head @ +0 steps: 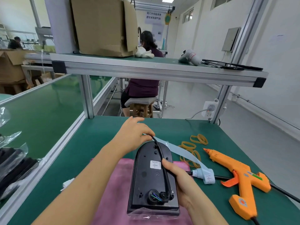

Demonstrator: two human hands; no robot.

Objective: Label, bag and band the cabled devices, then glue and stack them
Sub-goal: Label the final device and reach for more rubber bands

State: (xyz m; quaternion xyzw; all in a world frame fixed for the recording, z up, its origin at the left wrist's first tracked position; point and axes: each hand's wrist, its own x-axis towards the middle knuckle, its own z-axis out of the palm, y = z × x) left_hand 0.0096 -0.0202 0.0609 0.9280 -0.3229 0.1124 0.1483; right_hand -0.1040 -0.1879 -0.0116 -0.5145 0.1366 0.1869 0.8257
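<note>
Holding entry, one unit in hand.

- Item: black housing point(151, 181), back face up, rounded end away from the person. It lies on a pink sheet point(116, 184) on the green surface point(90, 143). A white label point(155, 164) is stuck mid-back. Clear film point(139, 215) shows under the near edge.
- Lead: black cable point(164, 166) rises from the near-end socket, runs up the back and arches over the rounded end.
- Left hand point(134, 135): fingers curled down on the cable at the far end. Whether they also catch the pale blue strip point(183, 151) beneath cannot be told.
- Right hand point(180, 181): fingers wrapped round the housing's right edge, thumb pressing the cable to the back.
- Loose end: white plug point(197, 173) with a paper tag point(208, 178), lying just right of the housing.
- Nearby: rubber bands point(198, 139) and an orange glue gun point(240, 177), its nozzle pointing at the bands.

Hazards, judged:
1. The arched cable looks springy, so easing either hold before banding may let it flip loose.
2. The strip may get trapped under the cable or dragged along with it.
3. The plug's lead runs beside the glue gun, so a tug could shift the gun.
4. If hot, the nozzle sits near enough to spoil the bands.
5. The film at the near edge could crease or snag during bagging.
</note>
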